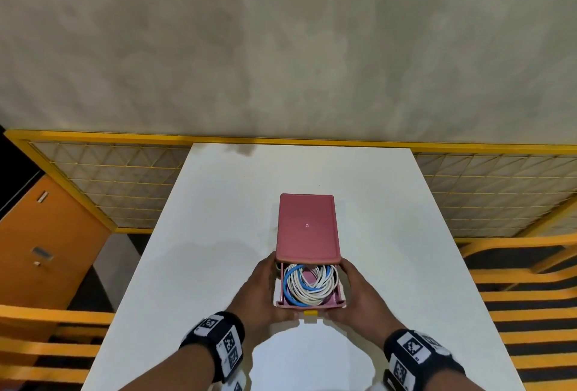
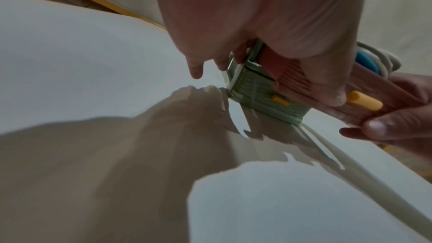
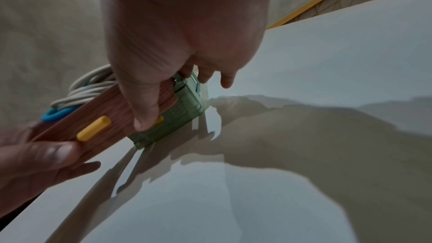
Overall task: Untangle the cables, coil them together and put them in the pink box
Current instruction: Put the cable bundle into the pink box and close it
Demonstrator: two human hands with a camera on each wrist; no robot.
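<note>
A pink box [image 1: 307, 225] stands in the middle of the white table [image 1: 390, 234], its drawer [image 1: 312, 305] pulled out towards me. White and blue cables [image 1: 309, 284] lie coiled together inside the drawer. My left hand [image 1: 263, 286] grips the drawer's left side and my right hand [image 1: 359, 292] grips its right side. In the left wrist view my left hand [image 2: 327, 84] has its thumb on the ribbed pink drawer front [image 2: 290, 78], beside the yellow handle [image 2: 364, 100]. In the right wrist view my right hand [image 3: 145, 114] holds the drawer front [image 3: 105, 106] the same way, with the cables [image 3: 88, 88] showing above it.
A pale green drawer level [image 2: 264, 97] sits under the pink one, resting on the table. A yellow-framed mesh fence [image 1: 125, 178] runs behind the table, and an orange cabinet [image 1: 46, 250] stands to the left. Yellow and black floor stripes [image 1: 530, 297] lie on the right.
</note>
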